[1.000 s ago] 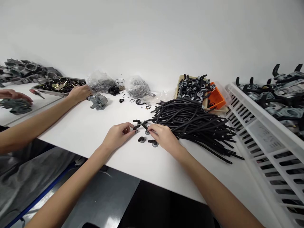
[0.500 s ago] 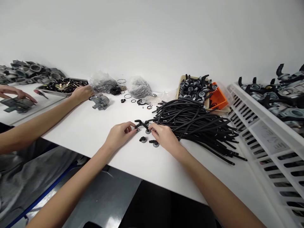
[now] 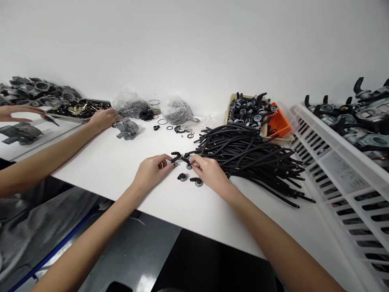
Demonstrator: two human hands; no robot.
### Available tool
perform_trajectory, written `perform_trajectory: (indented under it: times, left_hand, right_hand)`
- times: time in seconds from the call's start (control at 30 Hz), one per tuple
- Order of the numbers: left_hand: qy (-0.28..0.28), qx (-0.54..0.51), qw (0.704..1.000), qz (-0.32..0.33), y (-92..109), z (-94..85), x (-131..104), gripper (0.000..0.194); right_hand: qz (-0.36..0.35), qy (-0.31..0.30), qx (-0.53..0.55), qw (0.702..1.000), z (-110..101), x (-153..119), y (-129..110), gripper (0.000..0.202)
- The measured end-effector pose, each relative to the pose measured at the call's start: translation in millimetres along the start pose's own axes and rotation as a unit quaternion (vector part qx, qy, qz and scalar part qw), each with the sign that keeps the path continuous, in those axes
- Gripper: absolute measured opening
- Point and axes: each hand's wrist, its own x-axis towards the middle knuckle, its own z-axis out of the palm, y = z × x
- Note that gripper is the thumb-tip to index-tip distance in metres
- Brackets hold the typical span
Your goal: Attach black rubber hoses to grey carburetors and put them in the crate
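Note:
My left hand (image 3: 153, 171) is closed, thumb and fingers pinching a small black elbow fitting (image 3: 175, 155) just above the white table. Opposite it, my right hand (image 3: 210, 171) pinches another black elbow fitting (image 3: 186, 160), which has a grey round cap under it. The two fittings are close together; whether they touch I cannot tell. Nearer to me, two more grey caps with black elbows stand on the table, one elbow cap (image 3: 182, 177) between the hands and a second elbow cap (image 3: 198, 182) beside my right hand. Fingertips partly cover the held pieces.
A heap of black hoses (image 3: 252, 156) lies right of my hand. Behind are a cream bin (image 3: 227, 109) of elbow caps and an orange bin (image 3: 278, 121). A white crate (image 3: 343, 162) stands right. Left are a carburetor (image 3: 127, 129) and a co-worker's hands, one holding a screwdriver (image 3: 50, 119).
My hands keep their pinches with hardly any movement. At the left, the co-worker's hand has left the grey metal body and picked up the screwdriver. The view has shifted slightly.

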Motion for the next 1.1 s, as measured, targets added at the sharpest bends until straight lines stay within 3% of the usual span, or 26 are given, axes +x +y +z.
perform_trajectory:
  times: [0.8,1.1]
  left_hand:
    - [-0.003,-0.012,1.000,0.011,-3.2,1.3,-0.2,0.030]
    - [0.048,-0.042,0.997,0.050,-2.9,0.8,-2.9,0.031]
  right_hand:
    - [0.002,0.000,0.020,1.000,0.0,-0.9,1.0,0.014]
    - [-0.029,0.055,0.072,0.995,-2.7,-4.7,5.3,0.015]
